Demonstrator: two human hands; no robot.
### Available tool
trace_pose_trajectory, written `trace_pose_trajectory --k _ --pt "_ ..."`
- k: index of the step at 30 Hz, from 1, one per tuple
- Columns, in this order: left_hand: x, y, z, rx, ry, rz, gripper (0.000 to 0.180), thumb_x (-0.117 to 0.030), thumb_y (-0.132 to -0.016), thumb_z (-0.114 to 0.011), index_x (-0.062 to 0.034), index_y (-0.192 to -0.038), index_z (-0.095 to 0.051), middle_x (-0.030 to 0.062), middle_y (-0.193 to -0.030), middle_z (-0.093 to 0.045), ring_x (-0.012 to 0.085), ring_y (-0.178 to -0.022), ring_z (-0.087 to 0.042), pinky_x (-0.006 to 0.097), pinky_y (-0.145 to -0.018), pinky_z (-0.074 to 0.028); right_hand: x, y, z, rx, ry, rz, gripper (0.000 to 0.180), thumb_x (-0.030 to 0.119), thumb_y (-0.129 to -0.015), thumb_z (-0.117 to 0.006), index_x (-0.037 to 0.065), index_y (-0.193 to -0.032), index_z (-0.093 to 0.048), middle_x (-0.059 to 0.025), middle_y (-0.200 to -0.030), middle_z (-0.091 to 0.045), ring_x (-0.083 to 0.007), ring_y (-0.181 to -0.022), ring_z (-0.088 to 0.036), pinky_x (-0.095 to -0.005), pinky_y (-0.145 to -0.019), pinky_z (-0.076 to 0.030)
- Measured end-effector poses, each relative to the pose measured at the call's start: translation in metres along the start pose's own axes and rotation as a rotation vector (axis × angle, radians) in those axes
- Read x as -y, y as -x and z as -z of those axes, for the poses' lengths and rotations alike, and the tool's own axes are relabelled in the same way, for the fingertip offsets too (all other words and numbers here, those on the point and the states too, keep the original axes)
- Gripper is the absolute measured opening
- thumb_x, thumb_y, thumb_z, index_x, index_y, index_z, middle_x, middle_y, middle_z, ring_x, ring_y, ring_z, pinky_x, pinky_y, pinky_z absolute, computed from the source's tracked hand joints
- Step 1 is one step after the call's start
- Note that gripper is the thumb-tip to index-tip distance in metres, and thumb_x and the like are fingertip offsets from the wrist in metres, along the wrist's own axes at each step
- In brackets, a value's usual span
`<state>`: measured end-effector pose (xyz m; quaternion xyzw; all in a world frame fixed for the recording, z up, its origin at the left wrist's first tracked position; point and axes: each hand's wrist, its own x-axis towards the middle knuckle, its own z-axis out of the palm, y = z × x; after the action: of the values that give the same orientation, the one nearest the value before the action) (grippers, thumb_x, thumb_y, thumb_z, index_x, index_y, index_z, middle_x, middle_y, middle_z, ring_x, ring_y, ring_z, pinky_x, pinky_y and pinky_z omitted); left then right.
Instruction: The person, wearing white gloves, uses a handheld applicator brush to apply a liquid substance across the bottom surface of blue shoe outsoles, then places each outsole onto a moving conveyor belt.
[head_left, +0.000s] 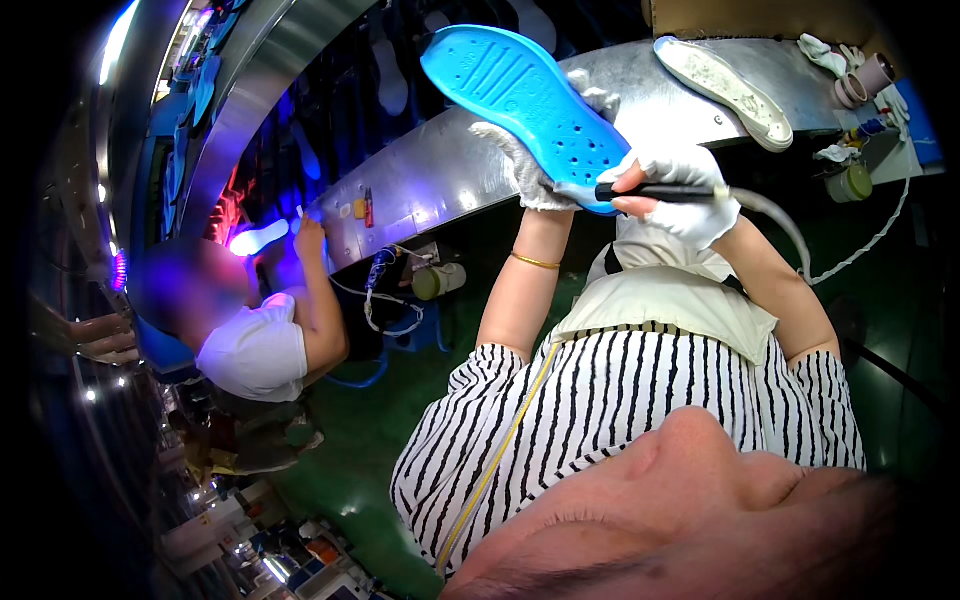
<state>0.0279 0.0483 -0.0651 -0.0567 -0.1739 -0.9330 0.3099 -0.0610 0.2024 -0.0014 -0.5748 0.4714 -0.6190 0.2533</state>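
My left hand (527,172), in a whitish glove, supports a bright blue shoe sole (530,100) from beneath and along its left edge. The sole is tilted over the bench edge; grooves and small holes mark its upward face. Pinched in my right hand (688,185) is a brush (665,192) with a black handle, and a pale tube (780,217) runs from its back end. That hand wears a white glove with some fingertips bare. The pale brush tip meets the end of the sole nearest me. Most left fingers are hidden behind the sole.
On the curved metal bench (430,165) lies a white sole (725,92). Gloves (822,55) and rolls (868,82) sit at its right end. Green cups (850,184) hang below the edge. At left a co-worker (260,345) holds a brightly lit sole (258,238). More soles (388,70) lie beyond.
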Motion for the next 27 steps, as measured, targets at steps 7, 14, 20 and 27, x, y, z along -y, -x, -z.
trace_pose_trajectory --k 7,14,20,27 --pt "-0.008 -0.017 -0.014 0.205 -0.063 -0.044 0.095 -0.071 -0.07 -0.054 -0.0031 -0.134 -0.037 0.0126 -0.126 -0.049 0.0274 -0.114 -0.05 0.044 -0.107 -0.032 -0.003 0.007 -0.002 -0.093 -0.255 -0.245 0.014 -0.002 -0.075 -0.068 0.002 -0.084 -0.059 -0.0054 -0.082 -0.061 -0.0094 -0.069 -0.055 -0.0235 -0.065 -0.046" --pt "-0.027 -0.024 -0.021 0.383 -0.169 0.09 0.105 -0.076 -0.063 -0.054 -0.0034 -0.136 -0.034 0.0188 -0.133 -0.043 0.0353 -0.116 -0.05 0.049 -0.096 -0.045 -0.009 0.002 0.021 -0.057 -0.013 -0.314 0.012 0.003 -0.078 -0.066 0.002 -0.087 -0.059 -0.0065 -0.087 -0.063 -0.0112 -0.074 -0.059 -0.0225 -0.07 -0.048" --pt "-0.037 -0.027 -0.024 0.209 -0.702 0.13 0.107 -0.08 -0.058 -0.051 0.0022 -0.125 -0.046 0.0152 -0.115 -0.058 0.0255 -0.1 -0.062 0.037 -0.081 -0.055 -0.028 -0.005 0.026 0.122 -0.061 -0.453 0.014 -0.004 -0.071 -0.065 0.001 -0.084 -0.061 -0.007 -0.088 -0.063 -0.014 -0.08 -0.061 -0.0268 -0.074 -0.05" --pt "-0.045 -0.039 -0.031 0.118 -0.915 0.347 0.089 -0.073 -0.069 -0.054 0.0022 -0.117 -0.052 0.0127 -0.103 -0.062 0.0179 -0.09 -0.063 0.031 -0.077 -0.054 -0.016 -0.013 0.033 0.107 -0.113 -0.417 0.012 -0.002 -0.067 -0.064 0.004 -0.077 -0.062 -0.0062 -0.086 -0.062 -0.0148 -0.079 -0.059 -0.0258 -0.072 -0.048"
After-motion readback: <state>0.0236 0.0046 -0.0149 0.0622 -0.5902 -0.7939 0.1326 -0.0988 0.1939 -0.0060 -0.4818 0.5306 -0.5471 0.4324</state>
